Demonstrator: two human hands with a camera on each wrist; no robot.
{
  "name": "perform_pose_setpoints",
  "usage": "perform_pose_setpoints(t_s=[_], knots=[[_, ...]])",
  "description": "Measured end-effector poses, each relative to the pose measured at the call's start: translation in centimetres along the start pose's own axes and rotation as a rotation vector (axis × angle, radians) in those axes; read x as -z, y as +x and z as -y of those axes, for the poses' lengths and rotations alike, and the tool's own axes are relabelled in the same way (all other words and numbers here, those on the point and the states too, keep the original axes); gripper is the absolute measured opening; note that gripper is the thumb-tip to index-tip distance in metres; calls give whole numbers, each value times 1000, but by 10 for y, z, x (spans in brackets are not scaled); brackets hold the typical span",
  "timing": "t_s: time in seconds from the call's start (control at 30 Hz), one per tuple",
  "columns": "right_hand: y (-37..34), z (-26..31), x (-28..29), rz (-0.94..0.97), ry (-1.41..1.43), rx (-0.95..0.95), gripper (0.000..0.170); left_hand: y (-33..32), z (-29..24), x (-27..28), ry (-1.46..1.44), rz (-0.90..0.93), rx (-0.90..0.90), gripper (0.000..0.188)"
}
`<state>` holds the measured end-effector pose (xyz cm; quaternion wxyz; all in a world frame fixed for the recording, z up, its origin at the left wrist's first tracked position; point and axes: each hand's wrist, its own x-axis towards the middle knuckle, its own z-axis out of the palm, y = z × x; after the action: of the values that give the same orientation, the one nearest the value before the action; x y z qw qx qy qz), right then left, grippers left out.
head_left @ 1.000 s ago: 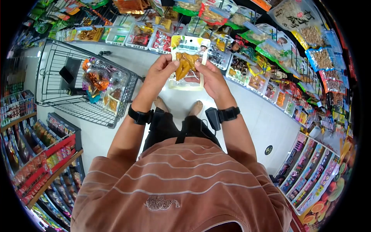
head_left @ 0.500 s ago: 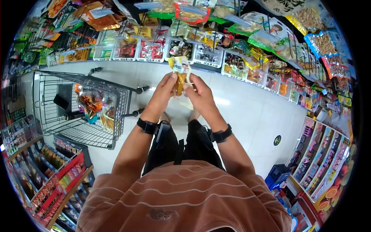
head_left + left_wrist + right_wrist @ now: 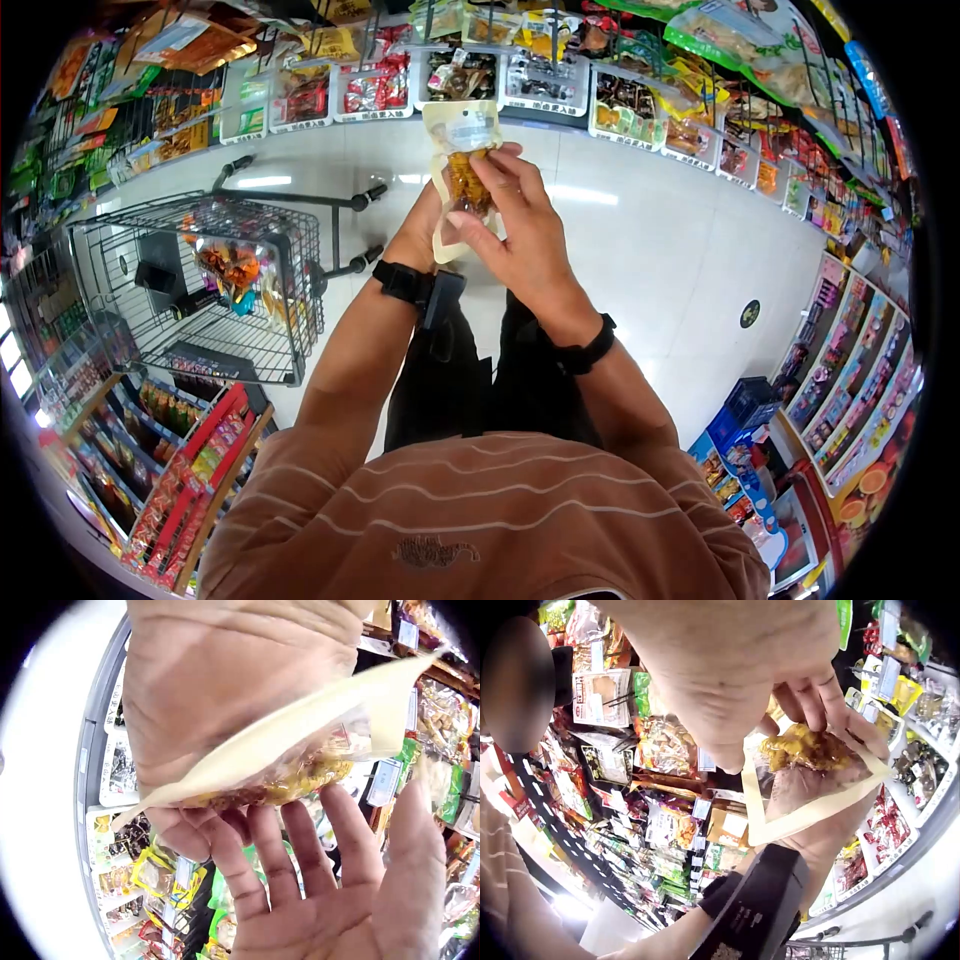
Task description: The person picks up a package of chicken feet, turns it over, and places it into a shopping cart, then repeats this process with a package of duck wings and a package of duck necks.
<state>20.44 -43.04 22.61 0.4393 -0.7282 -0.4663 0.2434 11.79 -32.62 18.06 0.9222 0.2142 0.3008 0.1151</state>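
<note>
In the head view, the flat pale-cream plastic pouch with a clear window over golden-brown food [image 3: 466, 185] sits at the upper centre of the frame, and it has just been turned: a second ago you pinched its sides with the lettered face up, half a second ago it was nearly edge-on, and now a plainer face with a whitish panel, too small to read, is up. Your left hand [image 3: 424, 225] has slipped mostly behind it; your right hand [image 3: 527, 225] lies over its right side, fingers fairly straight and thumb apart. The grey wire shopping trolley [image 3: 297, 330] stands in the left of the frame. In the left wrist view, the pouch slants across the centre; your left hand grips it, with bent fingers at lower left, while your right hand spreads below, fingertips at its window. In the right wrist view, the pouch is right of centre, your left hand backing it. I judge the flip finished: your left hand carries the pouch, leaving your right mostly free for handling this face.
</note>
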Motion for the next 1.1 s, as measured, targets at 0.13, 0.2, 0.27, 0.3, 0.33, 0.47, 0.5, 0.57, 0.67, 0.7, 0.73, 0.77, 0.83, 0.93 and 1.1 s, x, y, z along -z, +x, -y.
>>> perform_pose_setpoints(t_s=[0.13,0.2,0.27,0.3,0.33,0.47,0.5,0.57,0.67,0.7,0.73,0.77,0.83,0.93,1.1], knots=[[7,-39,-10,-10,234,-136,53,28,14,29,167,-167,-25,43],[15,-67,-20,9,373,-286,45,48,18,47,203,-302,-68,37],[19,-108,-36,57,515,-512,38,67,31,82,330,-447,-76,35],[23,-137,-48,68,551,-607,28,77,36,96,375,-458,-111,30],[31,-150,-52,52,619,-636,27,87,34,101,427,-471,-114,29],[64,-191,-67,2,786,-743,26,137,37,139,551,-500,-155,27],[72,-201,-72,-5,816,-769,27,149,33,143,563,-502,-175,27],[89,-220,-82,-31,889,-795,26,170,28,150,535,-526,-179,28],[111,-251,-95,-81,995,-863,24,200,18,156,473,-497,-201,29],[118,-257,-97,-89,1010,-865,23,208,14,160,476,-491,-204,29],[125,-263,-99,-102,1000,-818,23,214,12,164,479,-485,-207,29],[131,-268,-101,-117,989,-769,24,220,10,167,452,-425,-246,28],[140,-273,-102,-146,989,-706,25,229,2,164,455,-433,-261,28],[154,-279,-102,-141,960,-694,24,238,-4,161,487,-423,-301,24],[167,-273,-98,-149,832,-619,30,252,-7,161,418,-362,-408,19]])
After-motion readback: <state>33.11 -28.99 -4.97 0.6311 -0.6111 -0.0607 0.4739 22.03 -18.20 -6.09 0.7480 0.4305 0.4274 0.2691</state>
